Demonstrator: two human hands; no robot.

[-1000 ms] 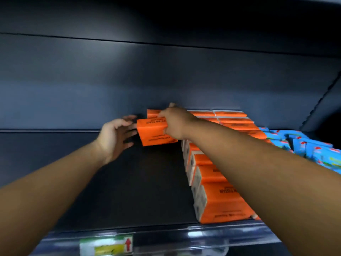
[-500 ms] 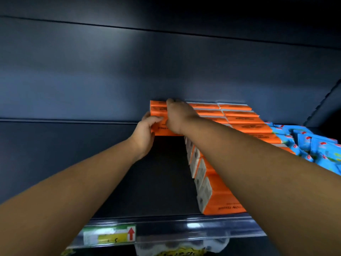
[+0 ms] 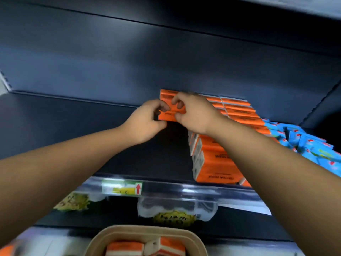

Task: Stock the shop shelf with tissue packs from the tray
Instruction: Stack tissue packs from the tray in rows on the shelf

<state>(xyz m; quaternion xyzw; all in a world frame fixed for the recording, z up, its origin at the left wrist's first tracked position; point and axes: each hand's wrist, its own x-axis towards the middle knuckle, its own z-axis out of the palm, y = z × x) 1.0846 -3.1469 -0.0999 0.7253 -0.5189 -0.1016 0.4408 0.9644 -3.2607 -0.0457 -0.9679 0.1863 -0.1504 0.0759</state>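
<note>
**A:** What's left in the tray (image 3: 96,242)?

**B:** At least two orange tissue packs (image 3: 125,249), nearest us.

**A:** And the shelf (image 3: 55,126)?

**B:** A row of packs (image 3: 217,163) runs front to back on its right side. At the back, left hand (image 3: 145,122) and right hand (image 3: 193,111) both pinch one pack (image 3: 169,115), fingers curled on it, just left of that row. Roughly midway, I'd judge.

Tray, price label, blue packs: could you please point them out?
tray (image 3: 147,230), head view, its beige top rim.
price label (image 3: 121,187), head view, its middle.
blue packs (image 3: 310,145), head view, top of the pile.
</note>
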